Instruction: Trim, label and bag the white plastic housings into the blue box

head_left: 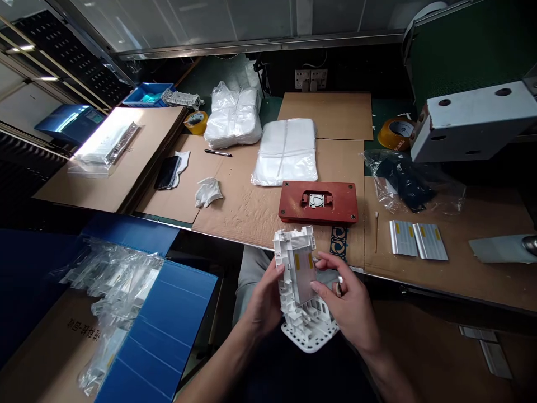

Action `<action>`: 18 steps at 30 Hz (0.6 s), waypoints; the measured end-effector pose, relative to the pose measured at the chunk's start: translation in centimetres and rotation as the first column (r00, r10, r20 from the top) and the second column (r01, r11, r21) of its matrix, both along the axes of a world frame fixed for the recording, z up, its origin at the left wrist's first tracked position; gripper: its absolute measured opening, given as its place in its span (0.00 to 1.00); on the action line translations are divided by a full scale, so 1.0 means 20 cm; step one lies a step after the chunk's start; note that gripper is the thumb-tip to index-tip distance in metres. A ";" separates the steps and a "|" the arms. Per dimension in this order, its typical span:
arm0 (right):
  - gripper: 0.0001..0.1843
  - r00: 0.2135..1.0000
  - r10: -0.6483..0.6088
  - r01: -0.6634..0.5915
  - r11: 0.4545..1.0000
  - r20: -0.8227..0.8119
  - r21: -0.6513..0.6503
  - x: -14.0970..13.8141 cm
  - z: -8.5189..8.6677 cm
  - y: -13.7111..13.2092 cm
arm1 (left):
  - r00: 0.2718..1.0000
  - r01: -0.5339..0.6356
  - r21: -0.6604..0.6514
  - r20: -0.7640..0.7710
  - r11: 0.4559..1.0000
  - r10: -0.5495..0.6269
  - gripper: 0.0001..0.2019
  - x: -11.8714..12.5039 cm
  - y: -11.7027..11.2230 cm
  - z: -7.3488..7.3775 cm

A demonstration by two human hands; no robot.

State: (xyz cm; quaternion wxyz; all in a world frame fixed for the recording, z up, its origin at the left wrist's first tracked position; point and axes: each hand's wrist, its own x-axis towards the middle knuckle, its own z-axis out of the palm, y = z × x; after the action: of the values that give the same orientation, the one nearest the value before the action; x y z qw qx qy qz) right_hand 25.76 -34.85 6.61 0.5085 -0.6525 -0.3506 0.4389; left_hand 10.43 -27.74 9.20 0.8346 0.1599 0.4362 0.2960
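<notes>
I hold a white moulded plastic part (pixel 298 280) upright over my lap, just in front of the bench edge. My left hand (pixel 265 299) is closed round its left side. My right hand (pixel 346 305) grips its right side, thumb pressing a grey metal plate with yellow tabs (pixel 305 274) seated in the part. A small piece is pinched in the right fingers; I cannot make it out. A red fixture block (pixel 319 202) with a metal insert lies on the cardboard-covered bench just beyond.
Two grey plates with yellow tabs (pixel 417 240) and a cotton swab (pixel 376 229) lie right of the fixture. Stacks of clear bags (pixel 286 152), a phone (pixel 166 172), a pen, tape rolls and a white machine (pixel 470 120) sit further back. A blue box of bagged parts (pixel 121 302) stands at my left.
</notes>
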 end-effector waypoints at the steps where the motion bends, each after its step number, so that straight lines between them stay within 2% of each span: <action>1: 0.30 0.987 -0.010 0.003 0.999 -0.159 -0.043 0.01 -0.03 0.01 | 1.000 0.007 -0.060 0.015 0.998 -0.006 0.24 -0.01 0.00 0.00; 2: 0.33 0.943 -0.008 -0.016 0.998 -0.332 -0.069 0.01 -0.06 0.02 | 0.999 0.020 -0.118 0.030 0.993 -0.017 0.24 -0.01 0.00 -0.01; 4: 0.35 0.785 0.037 -0.099 0.993 -0.619 -0.067 0.01 -0.10 0.03 | 0.997 0.056 -0.209 0.065 0.976 -0.043 0.25 -0.02 0.01 -0.02; 6: 0.32 0.651 0.085 -0.182 0.982 -0.755 -0.046 0.00 -0.13 0.02 | 0.991 0.098 -0.263 0.117 0.960 -0.069 0.27 -0.03 0.01 -0.04; 7: 0.32 0.623 0.099 -0.204 0.978 -0.776 -0.040 -0.02 -0.14 0.02 | 0.986 0.120 -0.282 0.147 0.952 -0.081 0.27 -0.03 0.01 -0.05; 10: 0.33 0.601 0.099 -0.208 0.978 -0.793 -0.036 -0.05 -0.13 0.01 | 0.970 0.176 -0.317 0.215 0.932 -0.110 0.29 -0.02 0.01 -0.05; 13: 0.32 0.595 0.091 -0.189 0.982 -0.798 -0.029 -0.07 -0.12 0.00 | 0.967 0.182 -0.324 0.232 0.928 -0.108 0.30 -0.02 0.02 -0.05; 18: 0.23 0.655 0.114 -0.192 0.981 -0.747 -0.019 -0.08 -0.10 0.01 | 0.977 0.152 -0.293 0.191 0.944 -0.098 0.29 -0.06 0.03 -0.06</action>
State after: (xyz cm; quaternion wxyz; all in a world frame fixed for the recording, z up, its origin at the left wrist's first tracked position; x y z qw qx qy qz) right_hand 24.09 -34.61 4.64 0.5362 -0.4089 -0.1454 0.7240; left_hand 9.32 -27.20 7.92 0.9012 0.0297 0.3913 0.1841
